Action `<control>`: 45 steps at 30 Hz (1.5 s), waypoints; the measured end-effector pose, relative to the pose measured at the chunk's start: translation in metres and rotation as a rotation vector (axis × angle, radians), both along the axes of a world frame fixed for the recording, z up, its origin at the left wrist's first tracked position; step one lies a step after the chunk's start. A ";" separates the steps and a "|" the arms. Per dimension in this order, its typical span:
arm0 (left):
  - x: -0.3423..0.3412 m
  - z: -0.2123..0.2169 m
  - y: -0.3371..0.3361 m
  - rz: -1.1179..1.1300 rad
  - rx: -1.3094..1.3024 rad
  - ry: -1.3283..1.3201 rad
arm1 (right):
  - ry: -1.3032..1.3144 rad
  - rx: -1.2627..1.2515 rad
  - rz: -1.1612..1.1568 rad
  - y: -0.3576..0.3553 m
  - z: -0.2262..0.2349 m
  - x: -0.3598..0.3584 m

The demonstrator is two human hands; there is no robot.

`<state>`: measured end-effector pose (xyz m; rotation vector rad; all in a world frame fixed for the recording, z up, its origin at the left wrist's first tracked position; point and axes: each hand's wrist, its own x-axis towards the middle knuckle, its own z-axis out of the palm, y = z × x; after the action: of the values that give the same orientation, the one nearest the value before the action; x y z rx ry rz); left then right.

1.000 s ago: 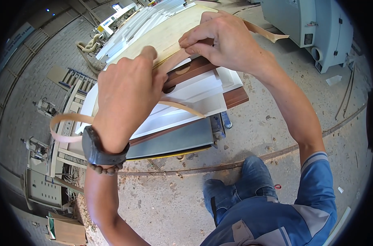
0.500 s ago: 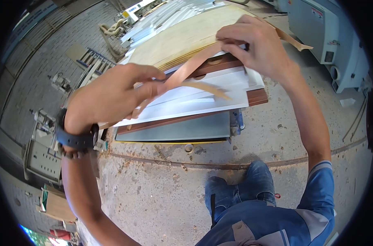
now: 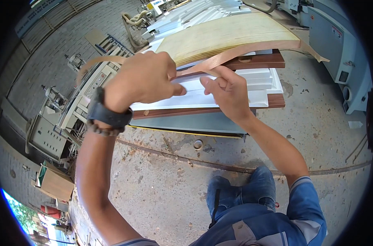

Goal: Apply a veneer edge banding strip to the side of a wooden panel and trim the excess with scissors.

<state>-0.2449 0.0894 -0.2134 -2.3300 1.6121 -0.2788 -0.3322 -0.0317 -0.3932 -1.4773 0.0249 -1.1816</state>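
Note:
A long, thin tan strip (image 3: 231,54), looking like wood veneer or edge banding, runs along the front of a stack of pale boards (image 3: 219,35). My left hand (image 3: 139,80) is closed around it, palm down, with a dark watch on the wrist. A loose end curls out blurred beyond that hand on the left. Just below the strip is my right hand (image 3: 231,94), fingers half bent and thumb apart. Its index finger meets the strip's lower edge; whether it touches is hard to see. The strip's other end hangs past the stack's right corner.
Beneath lie dark brown boards (image 3: 264,60) and white panels (image 3: 223,98) above a grey platform (image 3: 186,123). A grey machine cabinet (image 3: 328,49) stands right; further machinery (image 3: 51,131) lines the left. A small ring-shaped roll (image 3: 198,144) rests on the floor near a metal rail.
My right hand has dropped from the strip's upper part to below it, its fingers loosening. The left hand has moved slightly right and up with the strip, whose loose end has swung left.

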 end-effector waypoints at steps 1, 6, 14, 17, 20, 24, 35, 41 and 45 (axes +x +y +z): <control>0.002 -0.005 -0.001 0.001 -0.002 0.003 | 0.003 -0.002 0.001 0.001 0.000 0.002; 0.005 -0.022 -0.002 0.006 -0.117 -0.047 | -0.301 0.316 0.120 0.007 0.000 0.015; 0.025 -0.030 0.015 0.154 -0.187 0.515 | -0.395 0.330 0.198 0.014 -0.003 0.013; 0.026 -0.037 0.024 0.288 -0.215 0.675 | -0.400 0.319 0.262 0.017 -0.008 0.003; 0.036 -0.041 0.052 0.248 -0.455 0.936 | -0.432 0.250 0.218 0.020 -0.015 -0.004; 0.039 -0.043 0.108 0.252 -0.823 1.175 | -0.376 0.302 0.284 0.019 -0.022 -0.008; 0.170 -0.093 0.240 0.320 -1.838 1.421 | -0.278 0.531 0.509 0.042 -0.002 0.018; 0.223 -0.165 0.267 0.398 -2.278 1.472 | -0.192 0.507 0.488 0.060 -0.013 0.045; 0.256 -0.225 0.340 0.425 -2.106 1.697 | -0.169 0.445 0.514 0.086 -0.022 0.062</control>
<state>0.0111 0.4290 -0.4380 -5.3292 0.0672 0.9236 -0.2701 0.0544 -0.4151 -0.9130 -0.1866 -0.8071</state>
